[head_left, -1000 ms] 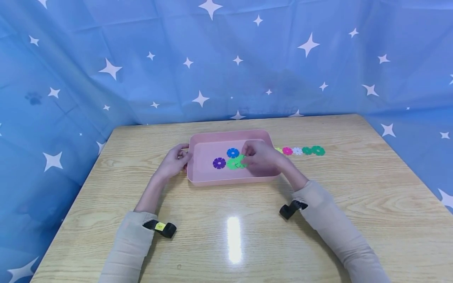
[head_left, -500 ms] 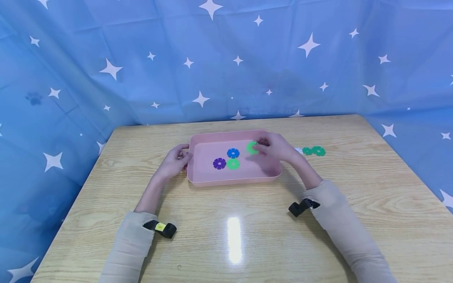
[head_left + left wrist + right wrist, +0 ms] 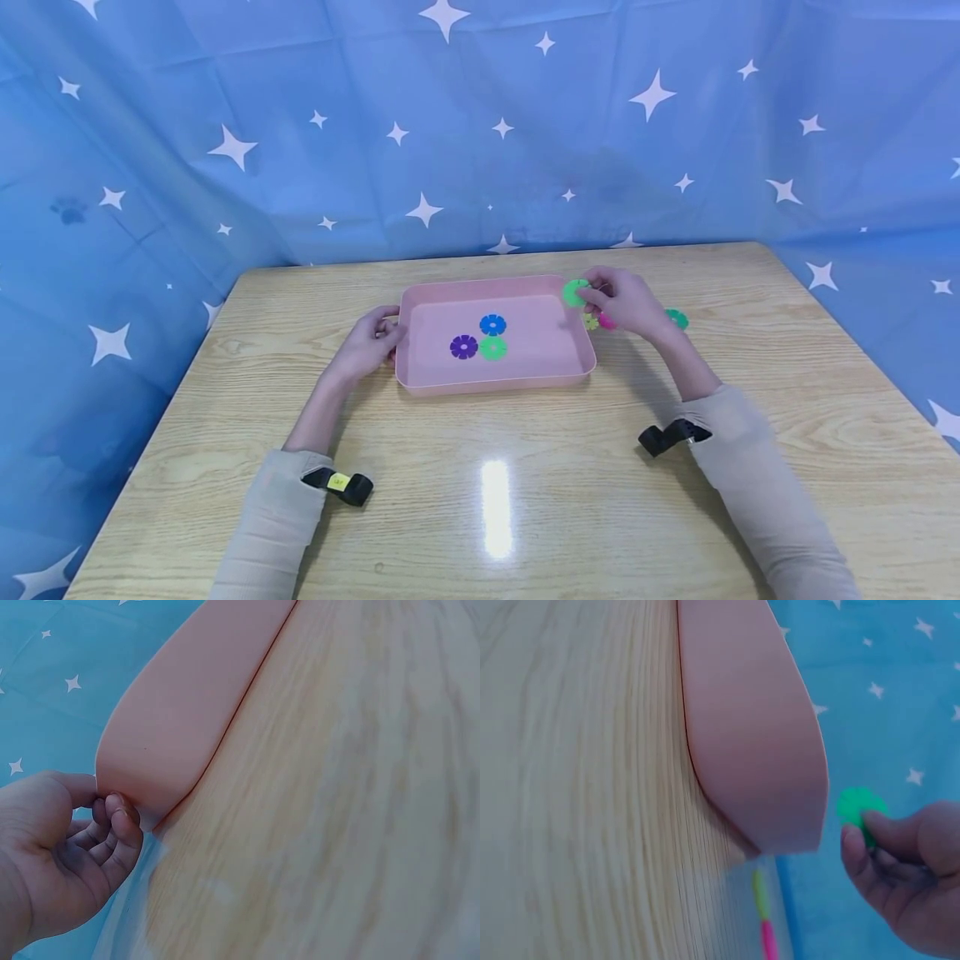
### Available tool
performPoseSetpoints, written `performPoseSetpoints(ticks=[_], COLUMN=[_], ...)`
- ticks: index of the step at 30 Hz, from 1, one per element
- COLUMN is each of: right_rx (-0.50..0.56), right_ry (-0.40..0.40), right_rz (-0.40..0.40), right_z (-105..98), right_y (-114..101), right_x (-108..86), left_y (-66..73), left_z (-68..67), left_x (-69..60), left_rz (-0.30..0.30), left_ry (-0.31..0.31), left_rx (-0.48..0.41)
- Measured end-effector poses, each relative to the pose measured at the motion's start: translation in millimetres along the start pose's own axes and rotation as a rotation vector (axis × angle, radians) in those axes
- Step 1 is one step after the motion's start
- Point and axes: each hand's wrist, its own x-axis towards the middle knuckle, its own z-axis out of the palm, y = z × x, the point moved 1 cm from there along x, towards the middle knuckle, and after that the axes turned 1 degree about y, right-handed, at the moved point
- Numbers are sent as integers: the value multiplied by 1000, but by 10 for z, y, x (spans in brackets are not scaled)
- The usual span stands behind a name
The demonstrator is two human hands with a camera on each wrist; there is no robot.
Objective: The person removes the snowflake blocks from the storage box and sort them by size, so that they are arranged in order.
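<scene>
My left hand (image 3: 367,342) grips the left end of a shallow pink tray (image 3: 495,387), its fingers curled at the rim in the left wrist view. Lying in the tray are a blue (image 3: 492,325), a purple (image 3: 463,347) and a light green notched plastic disc (image 3: 492,347). Over the tray's right rim, my right hand (image 3: 626,302) pinches another light green disc (image 3: 575,292) between thumb and fingers. That held disc (image 3: 859,802) shows beside the tray wall in the right wrist view, apart from it.
Right of the tray, a row of discs lies on the wooden table (image 3: 420,492): yellow-green (image 3: 590,322), pink (image 3: 606,322) and, farther right, green (image 3: 677,318). My right hand hides the row's middle. A blue star-patterned cloth (image 3: 480,125) hangs behind the table.
My right hand has lifted the light green disc from beside the other one in the tray and carried it right, to the tray's right rim. The left hand has stayed put.
</scene>
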Motion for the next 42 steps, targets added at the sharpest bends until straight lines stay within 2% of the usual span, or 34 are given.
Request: performPoseSetpoints(ticks=[10, 16, 24, 31, 42], right_rx=[-28, -50, -87, -99, -149], right_ry=[96, 126, 152, 171, 138], right_rz=[21, 42, 130, 165, 229], right_z=[-260, -447, -653, -812, -1043], right_y=[232, 421, 664, 856, 1112], right_x=[-130, -246, -363, -458, -585], left_y=[-11, -12, 6, 27, 22], left_z=[-7, -9, -16, -10, -8], left_x=[9, 0, -10, -5, 2], left_rz=[4, 0, -7, -17, -24], left_ry=[9, 5, 2, 6, -1], left_rx=[7, -8, -12, 16, 20])
